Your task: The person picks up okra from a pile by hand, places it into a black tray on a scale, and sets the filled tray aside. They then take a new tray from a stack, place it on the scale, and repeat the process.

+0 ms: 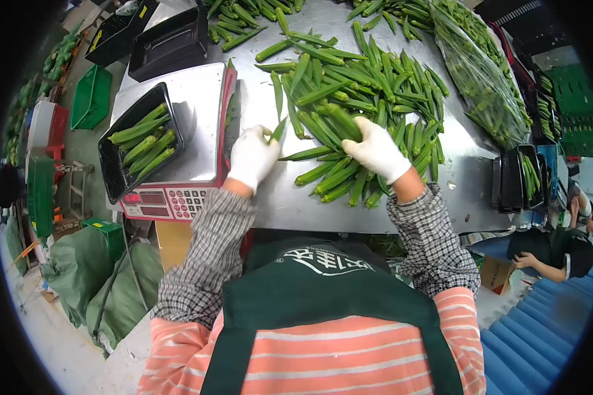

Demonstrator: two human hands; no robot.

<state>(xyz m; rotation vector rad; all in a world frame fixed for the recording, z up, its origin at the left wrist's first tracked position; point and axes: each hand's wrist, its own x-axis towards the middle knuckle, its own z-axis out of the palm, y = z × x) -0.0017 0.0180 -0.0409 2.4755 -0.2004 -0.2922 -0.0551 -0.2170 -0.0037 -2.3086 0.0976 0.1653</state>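
"So, from your station, how do the two hands stand?"

"I have the left hand just to the right of the digital scale, its white-gloved thumb and fingers pinched on a single okra pod. The right hand, gloved too, is farther to the right of the scale, clamped around gripped okra; I cannot tell how many pods it has."

"And the okra they aren't touching?"

"Most of it lies in a loose heap on the metal table, right of the scale. More pods lie beyond the scale's far right corner. Several okra fingers rest in a black plastic tray, which sits on the scale and overhangs its left edge. I also see a clear plastic bag full of okra well to the right of the scale, past the heap."

"What else is around the scale?"

"Another black tray is just behind it, and a green crate is off to its left. On its front, a keypad adjoins a red display whose digits I can't make out. Well to its right stand stacked trays and, farther out, a co-worker's arm."
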